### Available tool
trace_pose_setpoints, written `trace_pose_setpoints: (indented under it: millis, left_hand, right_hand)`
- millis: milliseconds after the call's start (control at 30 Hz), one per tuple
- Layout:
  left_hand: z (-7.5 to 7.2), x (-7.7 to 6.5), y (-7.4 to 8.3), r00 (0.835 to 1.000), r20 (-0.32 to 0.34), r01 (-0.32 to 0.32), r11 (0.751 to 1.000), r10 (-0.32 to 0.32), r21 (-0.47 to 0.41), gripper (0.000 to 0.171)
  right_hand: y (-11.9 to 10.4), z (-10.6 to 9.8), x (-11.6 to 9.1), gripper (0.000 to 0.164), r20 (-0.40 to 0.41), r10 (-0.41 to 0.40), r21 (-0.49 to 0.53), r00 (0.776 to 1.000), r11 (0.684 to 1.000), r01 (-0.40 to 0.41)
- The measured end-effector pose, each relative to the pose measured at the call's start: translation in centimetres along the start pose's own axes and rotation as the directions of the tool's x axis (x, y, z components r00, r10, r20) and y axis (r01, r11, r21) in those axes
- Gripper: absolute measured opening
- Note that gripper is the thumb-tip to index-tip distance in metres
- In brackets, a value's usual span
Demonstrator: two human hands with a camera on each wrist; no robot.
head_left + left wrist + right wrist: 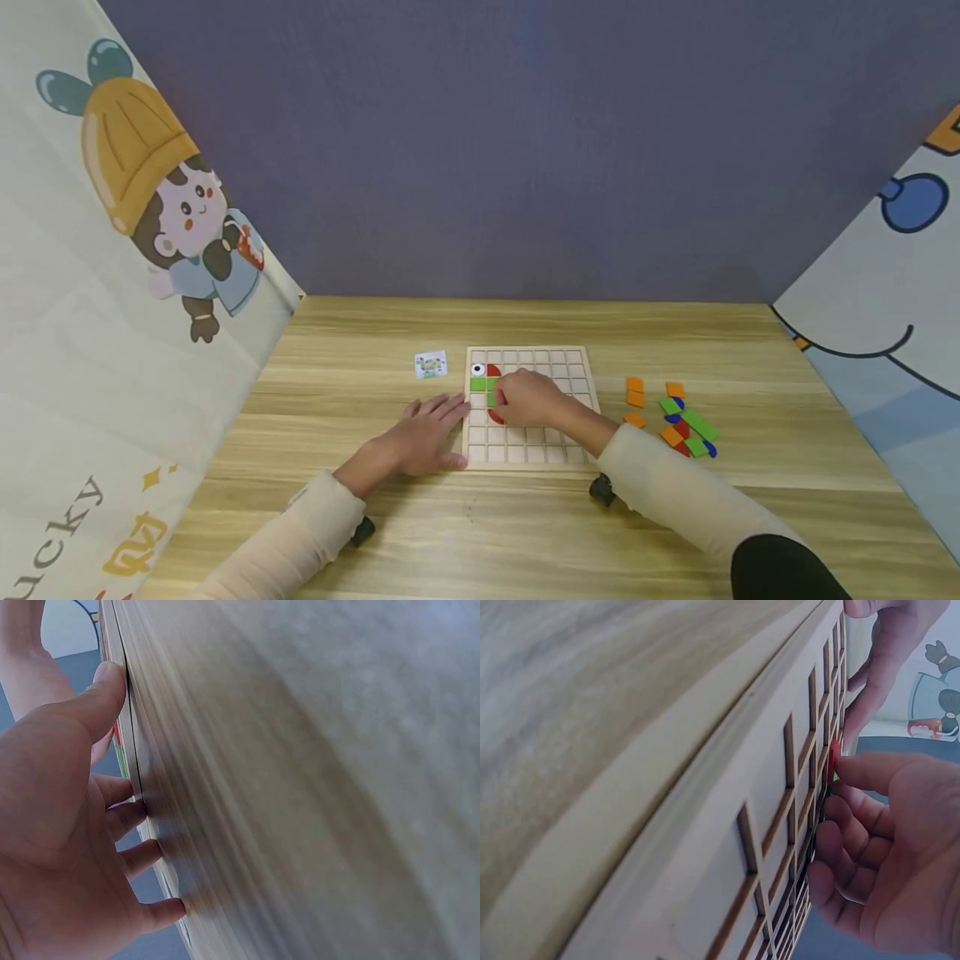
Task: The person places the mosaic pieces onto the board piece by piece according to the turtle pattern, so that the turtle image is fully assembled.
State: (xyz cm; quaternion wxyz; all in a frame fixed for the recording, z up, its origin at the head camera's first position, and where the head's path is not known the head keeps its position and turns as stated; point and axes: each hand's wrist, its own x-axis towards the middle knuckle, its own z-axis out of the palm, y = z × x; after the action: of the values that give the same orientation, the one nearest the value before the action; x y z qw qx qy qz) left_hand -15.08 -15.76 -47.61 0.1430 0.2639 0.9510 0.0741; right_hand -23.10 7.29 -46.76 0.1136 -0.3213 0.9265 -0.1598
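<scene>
A wooden grid board (539, 454) lies on the table. My left hand (427, 435) rests spread beside it, fingertips and thumb at its left edge. Over the board's left part is my right hand (534, 400), fingers curled. In the right wrist view, its thumb and forefinger pinch a red rounded piece (832, 759) at the grid. On the board I see an eye piece (477, 369), a red curved piece (492, 370) and a green piece (477, 384). The curled fingers partly hide the green pieces beside them.
A small picture card (431, 364) lies left of the board's upper corner. To the right are orange squares (635, 392) and a loose pile with a green strip (701, 425), blue rounded pieces (710, 450) and red ones. A dark blue-grey panel (540, 167) stands behind the table.
</scene>
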Motion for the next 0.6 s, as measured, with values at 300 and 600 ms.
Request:
trace_pose_setpoints:
  millis: [300,600]
  left_hand:
    - [0.0,0.0,0.1,1.000,-0.005,0.002,1.000,-0.002,-0.014,0.088]
    - [0.0,0.0,0.1,1.000,-0.004,0.004,0.999,-0.004,-0.034,0.087]
  right_hand:
    - [0.9,-1.1,-0.4,0.019,-0.037,0.016,0.024,0.999,1.000,-0.015]
    - [3.5,-2.3,-1.7,0.009,-0.033,0.051,0.095,0.998,0.994,-0.048]
